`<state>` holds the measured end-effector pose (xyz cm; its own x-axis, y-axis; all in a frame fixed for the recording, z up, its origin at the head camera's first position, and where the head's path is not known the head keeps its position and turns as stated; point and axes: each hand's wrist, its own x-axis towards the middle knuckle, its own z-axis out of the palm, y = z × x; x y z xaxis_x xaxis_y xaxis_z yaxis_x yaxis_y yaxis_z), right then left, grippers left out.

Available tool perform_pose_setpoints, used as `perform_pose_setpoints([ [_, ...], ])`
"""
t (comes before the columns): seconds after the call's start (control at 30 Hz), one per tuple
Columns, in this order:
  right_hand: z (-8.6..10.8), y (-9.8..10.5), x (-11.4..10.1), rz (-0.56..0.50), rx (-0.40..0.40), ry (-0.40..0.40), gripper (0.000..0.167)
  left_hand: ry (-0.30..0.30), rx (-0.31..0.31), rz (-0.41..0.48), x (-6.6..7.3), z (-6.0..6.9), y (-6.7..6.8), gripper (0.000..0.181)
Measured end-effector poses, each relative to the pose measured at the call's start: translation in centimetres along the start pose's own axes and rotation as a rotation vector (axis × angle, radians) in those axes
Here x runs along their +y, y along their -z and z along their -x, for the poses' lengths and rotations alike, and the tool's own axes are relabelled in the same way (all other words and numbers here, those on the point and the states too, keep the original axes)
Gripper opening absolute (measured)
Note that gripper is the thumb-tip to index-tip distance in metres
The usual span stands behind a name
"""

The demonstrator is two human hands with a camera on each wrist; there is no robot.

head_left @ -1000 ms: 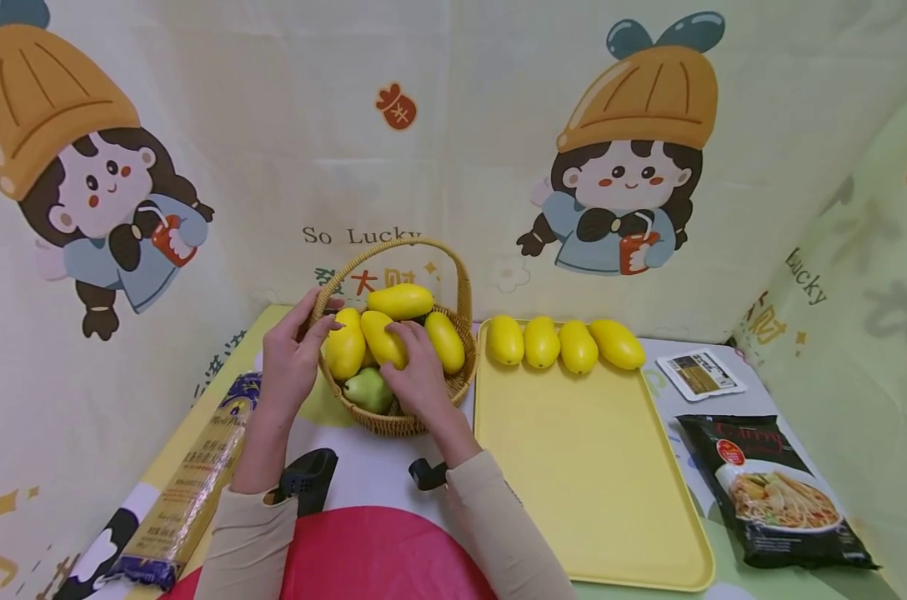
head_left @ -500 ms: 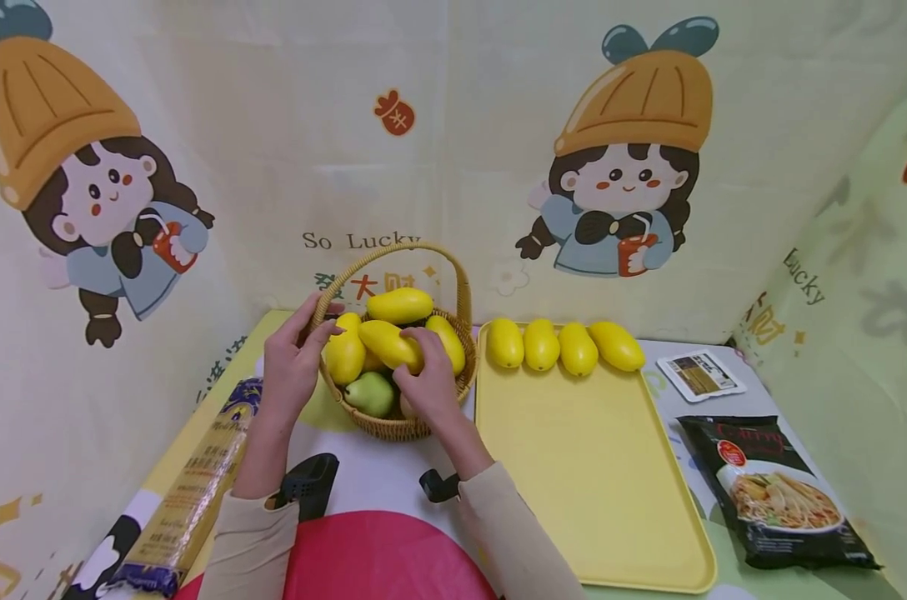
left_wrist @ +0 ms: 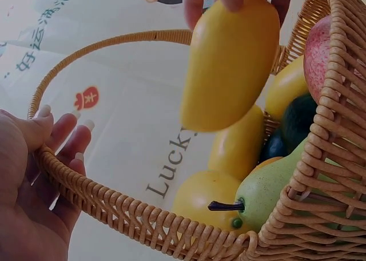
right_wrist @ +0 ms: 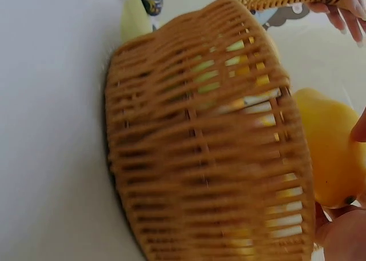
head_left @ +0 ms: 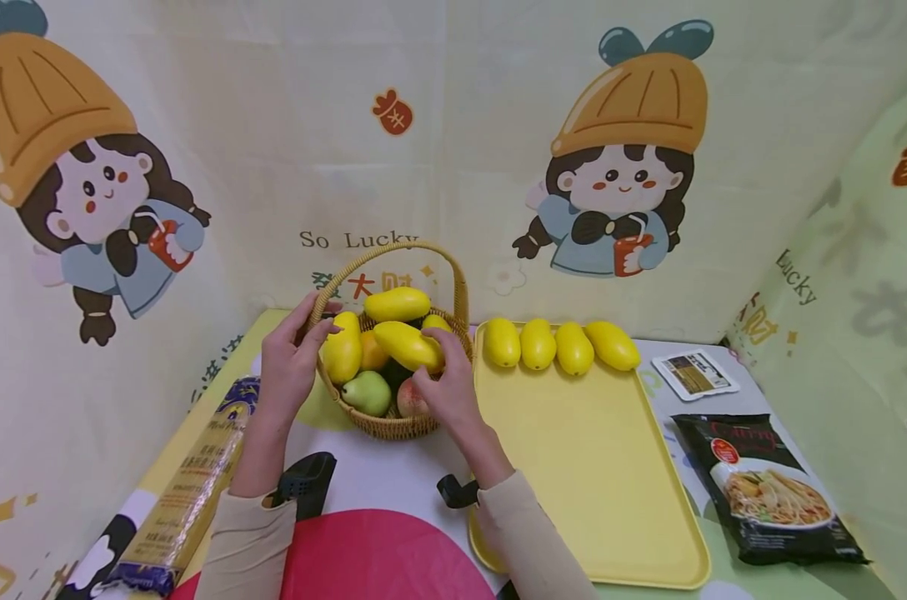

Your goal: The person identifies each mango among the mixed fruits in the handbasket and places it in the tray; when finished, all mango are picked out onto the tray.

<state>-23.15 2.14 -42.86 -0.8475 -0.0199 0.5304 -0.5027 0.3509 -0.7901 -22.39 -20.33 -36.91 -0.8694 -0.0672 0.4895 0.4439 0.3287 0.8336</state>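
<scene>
My right hand [head_left: 452, 379] holds a yellow mango [head_left: 408, 346] above the wicker basket [head_left: 393, 427], thumb and fingers at its right end. In the left wrist view that mango [left_wrist: 229, 66] hangs from the fingertips over the other fruit. My left hand [head_left: 294, 350] loosely grips the left side of the basket's arched handle [left_wrist: 86, 192], thumb on one side and fingers on the other. Inside lie more mangoes [head_left: 343, 348], a green pear [head_left: 367, 393], a peach [head_left: 411, 398], something orange and a dark green fruit, partly hidden.
A yellow tray [head_left: 588, 483] stands right of the basket, with several mangoes [head_left: 538, 343] in a row along its far edge. Beyond it lie a black noodle packet [head_left: 772, 492] and a small white pack [head_left: 695, 375]. A long pasta packet [head_left: 191, 492] lies at left.
My right hand has lifted the mango out from among the fruit and moved it right, uncovering the peach and the orange fruit. My left hand stays at the handle.
</scene>
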Motion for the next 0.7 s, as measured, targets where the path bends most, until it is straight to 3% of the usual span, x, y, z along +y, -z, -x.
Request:
perform_pose_setpoints([
  [0.43,0.9,4.2,1.4,0.072,0.074,0.103,0.046,0.007,0.002,0.024,0.1,0.1,-0.1,0.047],
  [0.7,1.9,7.2,2.1,0.125,0.109,0.059,0.045,-0.005,0.002,0.008,0.1,0.0,0.0,0.047],
])
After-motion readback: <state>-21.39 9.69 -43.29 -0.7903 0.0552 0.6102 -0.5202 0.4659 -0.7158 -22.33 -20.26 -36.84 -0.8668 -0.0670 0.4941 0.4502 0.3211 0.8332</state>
